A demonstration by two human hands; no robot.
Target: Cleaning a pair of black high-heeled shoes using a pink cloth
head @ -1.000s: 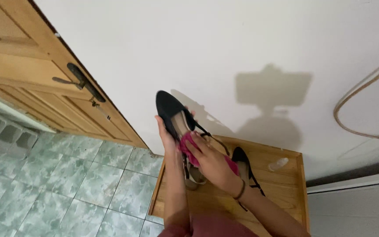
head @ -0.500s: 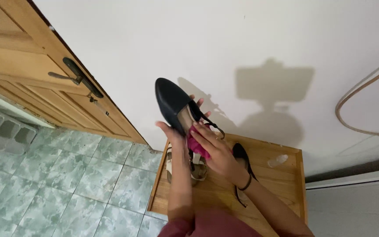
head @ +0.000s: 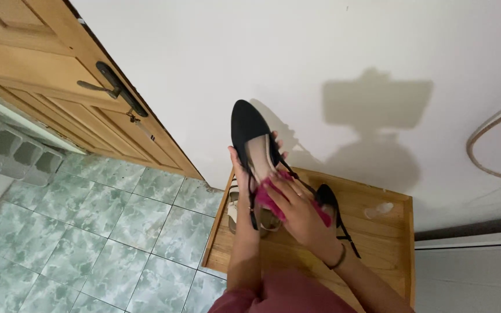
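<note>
Head cam: L hand gripped black pointed slingback shoe from beneath, toe beyond fingertips. R hand fingers pressed crumpled pink cloth onto its beige insole. Second black shoe lay on wooden tray beside R wrist.

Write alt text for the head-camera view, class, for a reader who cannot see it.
A person's left hand holds up a black pointed slingback shoe while the right hand presses a crumpled pink cloth into it. Below, a low wooden table against a white wall carries a second black shoe and a small clear plastic bottle, beside a wooden door and green tiled floor.
</note>
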